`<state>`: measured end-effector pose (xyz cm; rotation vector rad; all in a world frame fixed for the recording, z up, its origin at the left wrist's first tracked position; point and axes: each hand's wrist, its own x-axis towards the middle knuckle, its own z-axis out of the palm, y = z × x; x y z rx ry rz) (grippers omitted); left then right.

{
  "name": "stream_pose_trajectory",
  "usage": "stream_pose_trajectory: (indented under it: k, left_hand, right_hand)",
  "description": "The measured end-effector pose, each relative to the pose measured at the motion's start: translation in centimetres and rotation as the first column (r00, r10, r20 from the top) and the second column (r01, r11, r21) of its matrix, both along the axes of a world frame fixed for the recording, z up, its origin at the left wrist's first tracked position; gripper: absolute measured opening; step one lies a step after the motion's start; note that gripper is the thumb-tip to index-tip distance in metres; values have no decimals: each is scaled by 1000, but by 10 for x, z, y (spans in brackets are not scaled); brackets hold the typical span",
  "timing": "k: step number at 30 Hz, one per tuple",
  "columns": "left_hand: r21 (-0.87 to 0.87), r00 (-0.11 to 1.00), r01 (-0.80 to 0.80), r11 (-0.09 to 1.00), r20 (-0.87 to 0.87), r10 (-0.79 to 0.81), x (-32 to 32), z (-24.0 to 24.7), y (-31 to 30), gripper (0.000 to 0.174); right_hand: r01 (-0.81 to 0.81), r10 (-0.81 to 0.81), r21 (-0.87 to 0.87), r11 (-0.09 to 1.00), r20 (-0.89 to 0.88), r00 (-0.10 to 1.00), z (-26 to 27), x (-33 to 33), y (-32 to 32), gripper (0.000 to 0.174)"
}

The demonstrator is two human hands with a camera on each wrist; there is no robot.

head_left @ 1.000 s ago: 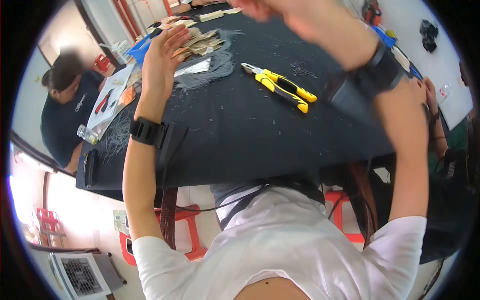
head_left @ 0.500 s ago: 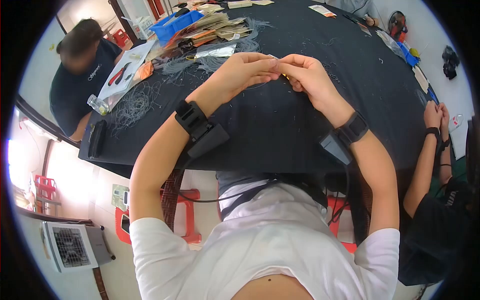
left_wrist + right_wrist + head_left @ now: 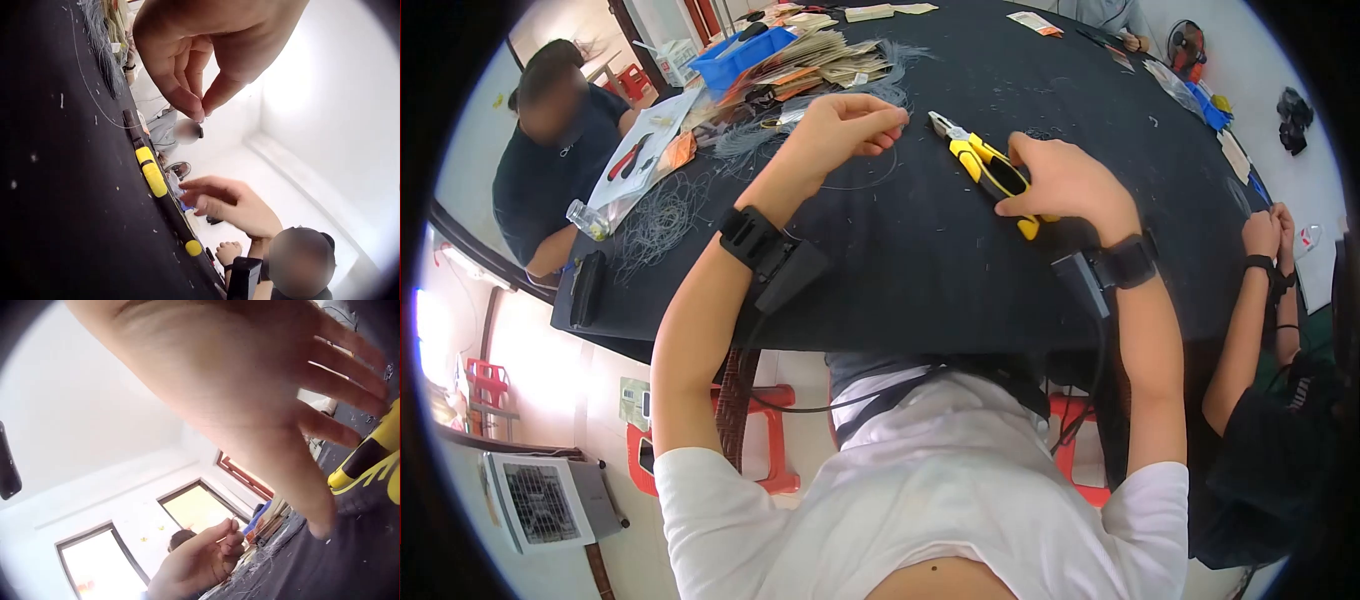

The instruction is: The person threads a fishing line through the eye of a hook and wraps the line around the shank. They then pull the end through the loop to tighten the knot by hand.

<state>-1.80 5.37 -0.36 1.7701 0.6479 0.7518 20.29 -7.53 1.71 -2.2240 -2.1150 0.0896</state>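
Note:
My left hand [image 3: 840, 138] is raised above the black-covered table, thumb and fingertips pinching the end of a thin, clear-grey line [image 3: 860, 187]. The line hangs in a loose curve below that hand. Combination pliers [image 3: 970, 158] with yellow-and-black handles lie on the cloth, their metal jaws pointing to the far left. Over their handle ends hovers my right hand [image 3: 1075, 185], which hides part of them in the head view. In the right wrist view its fingers [image 3: 340, 378] are spread, with the yellow handle [image 3: 369, 453] beyond the fingertips.
A tangle of grey line [image 3: 665, 225] lies at the left, near a small glass jar [image 3: 588, 219] and red-handled pliers [image 3: 630, 158]. Further back are a stack of paper packets [image 3: 820, 60] and a blue bin [image 3: 740, 58]. People sit to the left, right and far side.
Half a second ago both hands met at the fingertips in front of me. They have since parted, the left keeping the line and the right moving right, over the pliers.

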Motion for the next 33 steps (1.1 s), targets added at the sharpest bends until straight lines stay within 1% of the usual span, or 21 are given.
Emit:
stream_pose_trajectory:
  k: [2,3,4,6,7,8,10,11,12,14,17,20,23,26,27,29,33]
  left_hand:
    - [48,1000,-13,999,15,13,-3,3,2,26]
    - [65,1000,-26,998,18,25,-5,4,3,26]
    - [81,999,-39,996,23,38,-5,5,3,26]
    - [71,1000,-20,997,-20,21,-3,5,1,25]
    - [58,999,-7,998,-48,10,-2,4,-1,25]
    - [39,998,6,999,-57,-3,0,2,-3,25]
    - [6,997,26,1000,-72,-25,1,2,-4,24]
    - [-41,996,53,998,-66,-56,2,1,-5,24]
    - [-85,995,79,993,-57,-84,3,1,-7,24]
    - [-202,990,128,971,-29,-136,5,-3,-9,25]
    - [-411,974,216,885,25,-226,12,-12,-11,29]
    - [-368,966,251,895,31,-258,16,-20,-17,29]
    - [-303,959,255,918,-40,-279,19,-22,-15,27]
    - [-120,952,264,957,-130,-279,17,-20,-17,23]
    - [-59,947,274,960,-158,-280,17,-24,-13,22]
    - [-6,948,278,961,-160,-275,17,-28,-9,21]
    - [56,947,283,957,-173,-270,18,-30,-9,21]
  right_hand:
    - [47,-44,24,999,-132,990,1,-11,2,49]
    - [69,-50,116,991,-163,985,-3,-13,7,44]
    - [64,-31,201,977,-165,986,-7,-16,13,43]
    - [49,9,371,928,-153,988,-16,-17,33,39]
    - [-72,104,563,823,-25,994,-27,-16,47,33]
    - [42,85,529,848,-213,973,-31,-11,58,26]
    - [42,159,581,813,-291,943,-26,8,64,25]
    - [25,136,582,813,-232,963,-19,20,59,24]
    - [140,69,457,879,-410,909,-10,31,51,22]
    - [163,97,414,896,-540,836,-7,63,42,17]
    - [55,31,309,950,-268,963,-20,97,35,16]
    - [147,-88,129,981,-381,921,-23,96,36,18]
    - [127,-74,241,962,-216,974,-19,91,31,14]
    - [215,-179,180,960,-197,964,-19,87,30,14]
    - [197,-160,182,963,-202,966,-20,87,30,13]
    - [166,-126,188,968,-211,969,-21,88,30,12]
    - [198,-172,128,972,-194,966,-21,86,33,10]
